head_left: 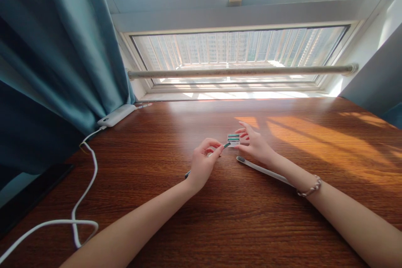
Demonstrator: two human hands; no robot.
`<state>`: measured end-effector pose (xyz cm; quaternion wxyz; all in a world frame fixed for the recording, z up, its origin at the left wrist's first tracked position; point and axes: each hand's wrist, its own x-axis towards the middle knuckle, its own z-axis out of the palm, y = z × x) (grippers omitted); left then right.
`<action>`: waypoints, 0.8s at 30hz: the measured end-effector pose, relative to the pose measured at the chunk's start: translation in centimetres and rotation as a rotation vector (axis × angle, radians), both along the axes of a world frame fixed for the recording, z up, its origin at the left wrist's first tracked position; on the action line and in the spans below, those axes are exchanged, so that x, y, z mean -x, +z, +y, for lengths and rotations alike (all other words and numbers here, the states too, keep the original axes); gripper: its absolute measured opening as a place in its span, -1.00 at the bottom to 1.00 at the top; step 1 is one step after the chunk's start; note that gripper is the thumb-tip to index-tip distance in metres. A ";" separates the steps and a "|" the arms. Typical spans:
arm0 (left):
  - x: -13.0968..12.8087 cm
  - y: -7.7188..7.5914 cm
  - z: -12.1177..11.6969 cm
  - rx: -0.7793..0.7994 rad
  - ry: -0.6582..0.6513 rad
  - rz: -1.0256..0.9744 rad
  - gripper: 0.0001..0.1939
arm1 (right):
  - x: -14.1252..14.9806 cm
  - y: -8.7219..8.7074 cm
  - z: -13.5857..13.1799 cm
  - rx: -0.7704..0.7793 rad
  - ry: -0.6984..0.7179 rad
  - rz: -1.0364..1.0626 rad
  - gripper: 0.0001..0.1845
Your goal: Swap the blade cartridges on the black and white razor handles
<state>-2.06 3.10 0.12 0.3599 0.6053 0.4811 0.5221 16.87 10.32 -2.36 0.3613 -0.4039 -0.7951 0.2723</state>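
Between the thumb and fingers of my left hand [204, 160] is a small dark-and-green strip-shaped piece [227, 145]. Its tip reaches over the near left corner of a small whitish case [234, 144]. Inside the case lie two similar green-and-dark pieces [233, 135], side by side; their exact kind is too small to tell. My right hand [255, 144] has its thumb and fingertips at the case's right side, holding it on the table. Below the right hand lies a white toothbrush [265, 171] with dark bristles, its end hidden under my wrist. A dark-tipped object [187, 174] pokes out beneath my left hand.
The brown wooden table [194, 226] runs back to the windowsill. At the back left, a white power strip or adapter [117, 115] lies against the blue curtain [84, 50]. Its white cable [94, 176] loops down the left side. A dark flat object [37, 192] sits at the left edge.
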 end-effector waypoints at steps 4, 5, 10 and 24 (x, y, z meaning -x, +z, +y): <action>-0.5 0.3 -0.5 0.099 -0.048 -0.152 -0.88 | -0.4 -1.0 0.7 0.026 -0.079 -0.108 -0.24; -0.7 0.3 -0.7 0.145 -0.065 -0.202 -0.88 | -0.5 -1.1 0.7 0.013 -0.089 -0.141 -0.25; -1.4 0.4 -1.4 0.431 -0.164 -0.594 -0.88 | -0.6 -0.1 0.3 -0.051 -0.105 -0.196 -0.35; -2.2 0.4 -3.3 0.665 -0.320 -0.773 -0.88 | 0.2 2.7 -10.0 0.167 0.003 0.180 -0.48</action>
